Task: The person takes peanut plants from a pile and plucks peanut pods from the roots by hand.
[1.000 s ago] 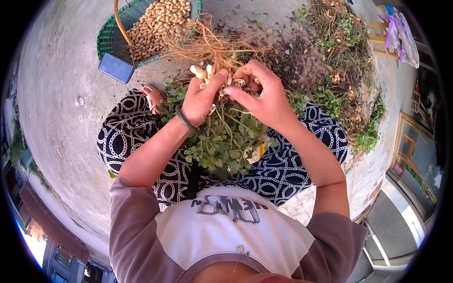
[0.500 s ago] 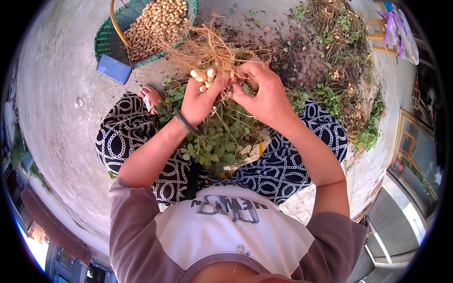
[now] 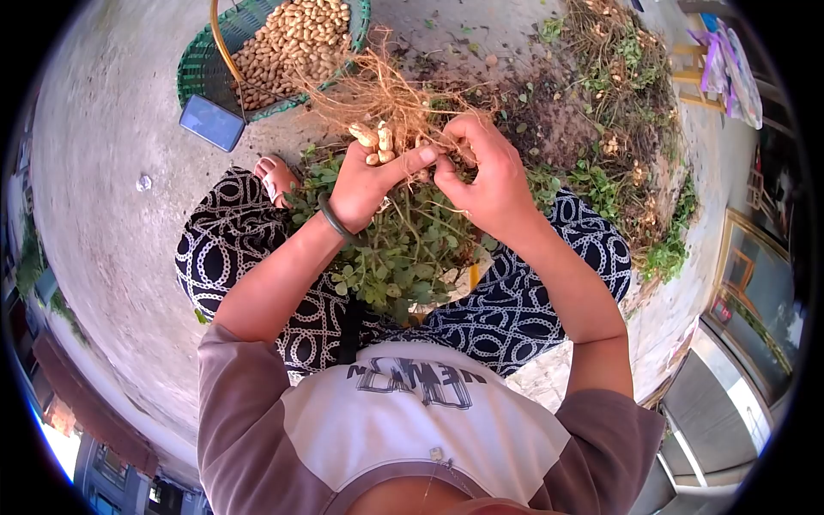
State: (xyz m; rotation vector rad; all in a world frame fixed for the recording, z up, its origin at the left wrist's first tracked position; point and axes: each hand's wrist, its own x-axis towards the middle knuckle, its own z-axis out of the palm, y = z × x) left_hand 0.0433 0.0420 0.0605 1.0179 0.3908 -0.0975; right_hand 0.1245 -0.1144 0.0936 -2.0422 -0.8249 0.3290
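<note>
A peanut plant [image 3: 403, 249] hangs upside down between my knees, its leaves low and its thin brown roots [image 3: 378, 90] spreading upward. My left hand [image 3: 371, 178], with a dark bangle on the wrist, is closed around the plant near the root base. Several pale peanuts [image 3: 384, 142] sit in the curl of its fingers. Close beside the left thumb, my right hand [image 3: 487, 172] pinches at the roots with thumb and forefinger. What lies between those fingertips is too small to make out.
A green woven basket [image 3: 190, 81] with a curved handle holds many peanuts [image 3: 296, 47] at the upper left. A phone [image 3: 211, 124] rests by its near rim. Pulled peanut plants [image 3: 631, 112] lie along the right. A stool with a purple-edged bag [image 3: 730, 69] stands farther right.
My right hand has shifted slightly right and down, its fingers still at the roots. The left thumb now stretches toward it. The whole view has moved a little.
</note>
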